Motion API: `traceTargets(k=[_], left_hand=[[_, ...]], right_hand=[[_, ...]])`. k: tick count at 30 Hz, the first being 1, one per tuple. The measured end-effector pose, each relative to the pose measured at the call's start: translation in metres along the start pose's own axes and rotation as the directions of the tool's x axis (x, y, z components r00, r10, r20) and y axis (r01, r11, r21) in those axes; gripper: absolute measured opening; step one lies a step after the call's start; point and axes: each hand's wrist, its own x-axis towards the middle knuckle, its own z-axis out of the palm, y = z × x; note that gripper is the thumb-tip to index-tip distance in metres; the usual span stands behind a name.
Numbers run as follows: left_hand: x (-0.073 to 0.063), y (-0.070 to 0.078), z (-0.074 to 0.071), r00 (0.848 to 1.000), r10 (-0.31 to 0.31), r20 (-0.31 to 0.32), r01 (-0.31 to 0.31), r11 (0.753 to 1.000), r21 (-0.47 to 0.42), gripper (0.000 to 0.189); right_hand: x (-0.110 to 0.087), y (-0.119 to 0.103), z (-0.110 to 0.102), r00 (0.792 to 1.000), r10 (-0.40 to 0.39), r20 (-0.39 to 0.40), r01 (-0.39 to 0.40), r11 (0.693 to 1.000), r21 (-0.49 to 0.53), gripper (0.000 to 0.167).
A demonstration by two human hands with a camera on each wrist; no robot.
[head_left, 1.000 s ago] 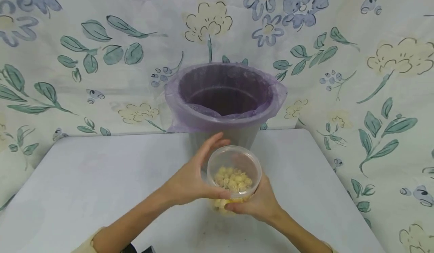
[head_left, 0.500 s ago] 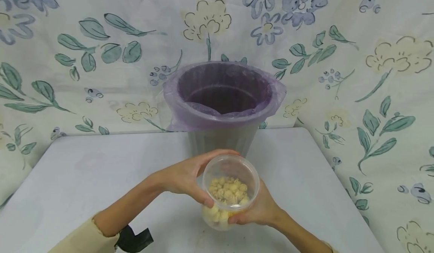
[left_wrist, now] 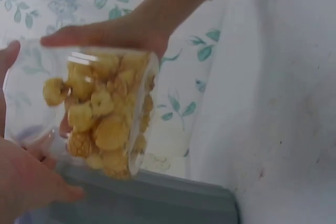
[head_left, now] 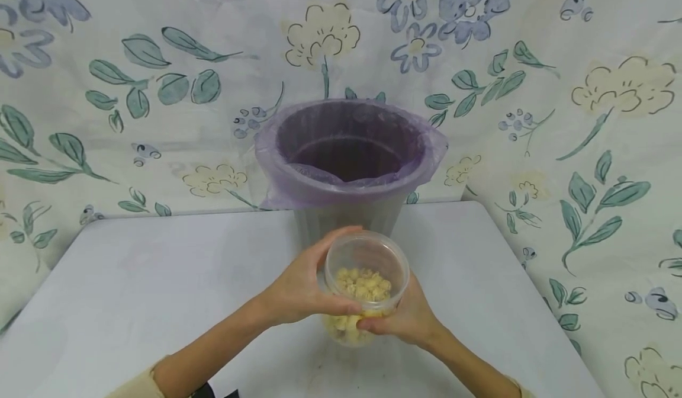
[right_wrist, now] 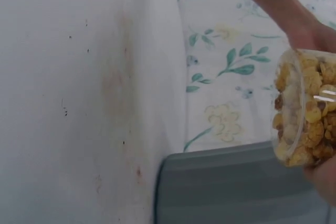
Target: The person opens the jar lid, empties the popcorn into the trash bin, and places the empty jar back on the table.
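Observation:
Both hands hold a clear plastic jar (head_left: 366, 267) partly filled with popcorn (left_wrist: 105, 111) over the front middle of the table. In the head view, my left hand (head_left: 306, 285) curls round the jar's upper rim, thumb along its near side. Lower down, my right hand (head_left: 407, 321) grips the jar's body from the right. The jar's round top tilts toward the head camera; whether a clear lid covers it I cannot tell. The right wrist view catches the jar's base (right_wrist: 291, 108), held off the table.
A grey bin (head_left: 346, 217) with a purple liner bag (head_left: 272, 167) stands behind the jar at the table's back edge. Dark specks dot the white table (head_left: 160, 279). Floral cloth (head_left: 160, 119) hangs behind and to the right.
My left hand turned about the jar's rim, its thumb going left and back right. The jar dipped nearer, then rose back. My right hand kept its grip throughout.

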Motion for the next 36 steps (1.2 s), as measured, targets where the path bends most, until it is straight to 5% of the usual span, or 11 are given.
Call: traceTargets(k=[5, 10, 13, 15, 20, 24, 26, 30, 33, 36], left_hand=[[-0.006, 0.001, 0.016, 0.985, -0.021, -0.171, 0.031, 0.998, 0.057, 0.097], [-0.013, 0.0, 0.033, 0.938, -0.064, -0.339, 0.102, 0.99, 0.096, 0.106], [-0.015, -0.001, 0.039, 0.919, -0.08, -0.386, 0.129, 0.986, 0.103, 0.11], [-0.016, 0.001, 0.04, 0.921, -0.085, -0.38, 0.133, 0.986, 0.1, 0.114], [-0.017, 0.008, 0.027, 0.963, -0.092, -0.253, 0.106, 0.993, 0.043, 0.126], [-0.011, 0.011, -0.002, 0.998, -0.064, -0.022, 0.062, 0.995, -0.071, 0.124], [-0.008, 0.011, -0.017, 0.99, -0.042, 0.134, 0.061, 0.988, -0.141, 0.122], [-0.001, 0.007, -0.034, 0.931, -0.033, 0.364, 0.102, 0.98, -0.171, 0.12], [0.003, 0.005, -0.034, 0.913, -0.044, 0.406, 0.119, 0.979, -0.163, 0.114], [0.003, 0.006, -0.03, 0.922, -0.048, 0.384, 0.121, 0.978, -0.169, 0.107]], right_hand=[[0.001, 0.0, 0.002, 0.998, 0.036, -0.05, -0.038, 0.999, -0.031, 0.096], [0.0, 0.002, 0.006, 0.991, 0.069, -0.111, -0.081, 0.99, -0.114, 0.095], [0.0, 0.004, 0.007, 0.992, 0.058, -0.114, -0.073, 0.988, -0.137, 0.097], [0.0, 0.005, 0.007, 0.993, 0.05, -0.105, -0.062, 0.992, -0.107, 0.096], [0.001, 0.003, 0.008, 0.996, 0.04, -0.077, -0.044, 0.998, -0.051, 0.1], [-0.001, -0.002, 0.007, 0.997, 0.053, -0.048, -0.054, 0.998, -0.016, 0.1], [-0.003, -0.003, 0.007, 0.998, 0.053, -0.025, -0.053, 0.999, 0.012, 0.102], [-0.006, -0.004, 0.005, 0.999, 0.028, 0.038, -0.03, 0.998, 0.055, 0.103], [-0.006, -0.004, 0.005, 0.997, -0.007, 0.078, 0.001, 0.997, 0.074, 0.104], [-0.007, -0.003, 0.005, 0.995, -0.023, 0.092, 0.016, 0.997, 0.072, 0.103]])
